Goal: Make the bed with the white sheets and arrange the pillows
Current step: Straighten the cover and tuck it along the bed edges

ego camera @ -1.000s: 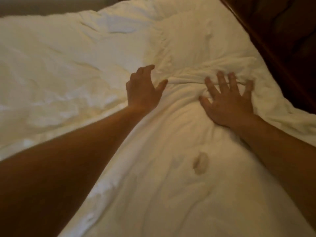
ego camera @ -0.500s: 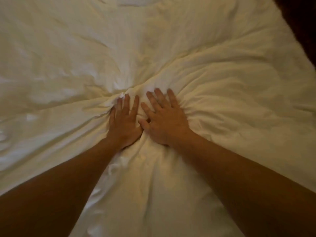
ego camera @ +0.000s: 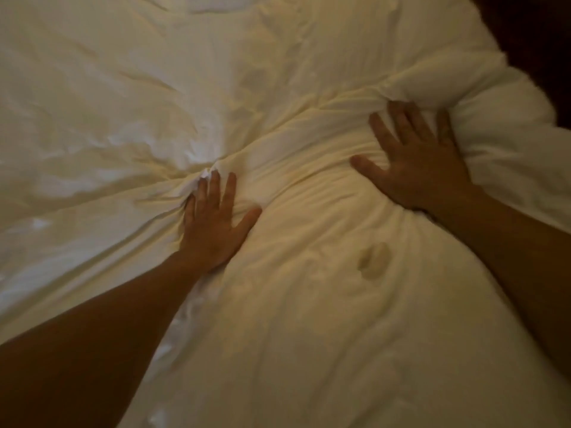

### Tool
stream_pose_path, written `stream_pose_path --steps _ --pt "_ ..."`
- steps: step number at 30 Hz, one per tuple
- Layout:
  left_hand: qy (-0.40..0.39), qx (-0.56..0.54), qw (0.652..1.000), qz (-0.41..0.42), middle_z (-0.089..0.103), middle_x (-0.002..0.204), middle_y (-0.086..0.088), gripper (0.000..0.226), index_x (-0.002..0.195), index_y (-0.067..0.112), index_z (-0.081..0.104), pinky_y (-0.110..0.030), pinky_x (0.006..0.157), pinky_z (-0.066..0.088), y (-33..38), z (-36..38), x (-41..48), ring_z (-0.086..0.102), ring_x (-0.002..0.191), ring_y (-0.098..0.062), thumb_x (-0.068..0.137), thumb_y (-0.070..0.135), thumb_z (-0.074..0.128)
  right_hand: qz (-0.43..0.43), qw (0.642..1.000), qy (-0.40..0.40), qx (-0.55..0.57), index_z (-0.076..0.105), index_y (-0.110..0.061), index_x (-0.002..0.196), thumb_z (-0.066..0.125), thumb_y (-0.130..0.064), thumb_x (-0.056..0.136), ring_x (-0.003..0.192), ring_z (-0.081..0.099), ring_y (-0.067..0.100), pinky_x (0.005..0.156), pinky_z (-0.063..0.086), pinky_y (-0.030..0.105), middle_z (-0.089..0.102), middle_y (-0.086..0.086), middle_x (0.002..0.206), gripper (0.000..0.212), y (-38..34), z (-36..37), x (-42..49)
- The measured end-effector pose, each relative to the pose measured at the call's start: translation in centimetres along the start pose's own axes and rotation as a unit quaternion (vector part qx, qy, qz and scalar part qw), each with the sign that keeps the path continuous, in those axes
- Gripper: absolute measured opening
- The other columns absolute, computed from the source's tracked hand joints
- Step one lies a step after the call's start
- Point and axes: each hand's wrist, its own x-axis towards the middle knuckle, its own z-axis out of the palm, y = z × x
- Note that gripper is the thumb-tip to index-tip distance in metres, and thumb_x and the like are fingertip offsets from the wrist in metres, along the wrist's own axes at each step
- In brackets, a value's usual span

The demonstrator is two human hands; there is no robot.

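Spread flat, the left hand (ego camera: 213,225) and right hand (ego camera: 421,168) press the white duvet (ego camera: 309,335) smooth along its bunched ridge; an outward sweep seems next.

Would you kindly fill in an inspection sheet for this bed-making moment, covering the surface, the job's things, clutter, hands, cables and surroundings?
Surface: white sheet, creased all over, across the left and far part of the view.
Job's things: white duvet, puffy, bunched into a ridge of folds running between the two hands; no pillow can be told apart.
Clutter: one small darker patch on the duvet, stain or dimple, cannot tell; otherwise nothing seen.
Hands: left hand flat, fingers straight, pressing the folds; right hand spread flat, pressing the ridge near the right edge.
Cables: nothing seen.
Surroundings: dark area beyond the right edge, too dark to make out.
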Motion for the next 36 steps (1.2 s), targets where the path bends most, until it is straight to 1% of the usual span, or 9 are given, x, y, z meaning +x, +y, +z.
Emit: stream_pose_path --steps 2,5,8,16,20,25,29,32,36 --pt "-0.019 -0.029 0.999 -0.023 -0.001 0.171 -0.006 0.103 0.163 0.028 0.004 -0.048 0.125 0.003 1.2 -2.1 -0.1 -0.003 0.156 -0.029 0.078 0.085 0.014 0.018 0.999 -0.022 0.028 0.007 -0.034 0.162 0.009 -0.087 0.086 0.157 -0.007 0.016 0.123 -0.009 0.056 -0.002 -0.001 0.171 0.093 -0.4 0.1 0.8" --pt "0.064 -0.154 0.986 -0.02 0.014 0.17 -0.003 0.08 0.162 0.021 0.016 -0.044 0.126 0.009 5.2 -4.8 -2.5 0.008 0.156 -0.026 0.098 0.063 0.04 0.01 0.998 -0.048 0.035 0.01 -0.031 0.162 0.015 -0.083 0.09 0.157 -0.005 0.019 0.123 -0.006 0.058 -0.002 0.002 0.171 0.089 -0.2 -2.3 0.9" --pt "0.057 -0.266 0.961 0.043 0.012 0.169 0.01 0.075 0.161 0.03 0.015 -0.036 0.127 0.003 10.7 -5.0 -4.9 0.0 0.156 -0.01 0.096 0.064 0.031 -0.006 1.0 0.008 0.004 0.017 -0.031 0.161 0.009 -0.073 0.087 0.157 0.004 0.027 0.122 -0.003 0.056 0.008 0.006 0.17 0.086 0.7 -4.1 -1.0" --pt "0.126 -0.125 0.978 0.105 0.015 0.17 -0.001 0.077 0.162 0.018 0.019 -0.053 0.125 0.01 13.4 2.0 -5.6 0.005 0.157 -0.026 0.101 0.065 0.016 -0.003 0.992 -0.028 0.126 0.006 -0.039 0.161 0.006 -0.082 0.083 0.156 -0.007 0.021 0.124 -0.004 0.047 -0.004 0.0 0.171 0.089 4.0 1.3 -2.3" --pt "0.084 -0.118 0.985 0.096 0.01 0.17 0.002 0.08 0.163 0.024 0.013 -0.05 0.126 0.005 13.2 1.6 -4.9 0.002 0.157 -0.022 0.097 0.069 0.014 0.014 0.994 -0.066 0.081 0.007 -0.033 0.162 0.025 -0.069 0.098 0.157 -0.005 0.026 0.125 -0.002 0.051 -0.004 0.003 0.171 0.075 2.9 -1.3 -1.8" --pt "0.119 -0.232 0.961 0.092 0.007 0.169 0.014 0.069 0.162 0.027 0.01 -0.039 0.127 -0.003 13.9 -3.2 -10.5 -0.007 0.156 -0.01 0.102 0.059 0.019 -0.079 0.988 0.002 0.134 0.015 -0.024 0.162 0.03 -0.054 0.104 0.156 0.009 0.029 0.125 0.007 0.052 0.012 0.005 0.17 0.067 -4.0 -4.9 -10.0" --pt "0.112 -0.283 0.945 0.116 0.01 0.168 0.014 0.058 0.159 0.03 0.012 -0.04 0.127 0.004 16.3 -0.7 -19.3 0.001 0.157 -0.01 0.107 0.055 0.018 -0.162 0.983 0.017 0.08 0.05 -0.02 0.149 0.023 -0.042 0.104 0.148 0.036 0.028 0.12 0.025 0.057 0.045 0.007 0.157 0.058 -5.1 -1.9 -16.1" --pt "0.081 -0.197 0.971 0.106 0.005 0.171 0.003 0.072 0.162 0.019 0.012 -0.051 0.126 0.01 16.7 2.6 -19.8 0.0 0.158 -0.02 0.104 0.062 0.012 -0.161 0.987 0.002 0.026 0.05 -0.024 0.149 0.022 -0.051 0.102 0.152 0.028 0.028 0.122 0.011 0.061 0.04 0.008 0.16 0.061 -2.1 -1.9 -17.4" --pt "0.095 -0.175 0.974 0.111 0.006 0.171 -0.001 0.075 0.162 0.013 0.014 -0.05 0.126 0.009 16.8 3.3 -19.5 0.001 0.158 -0.023 0.104 0.06 0.014 0.013 0.999 -0.002 -0.048 0.011 -0.041 0.16 -0.003 -0.079 0.089 0.157 -0.006 0.023 0.118 -0.019 0.058 0.004 0.004 0.171 0.082 6.1 -3.7 -19.1"
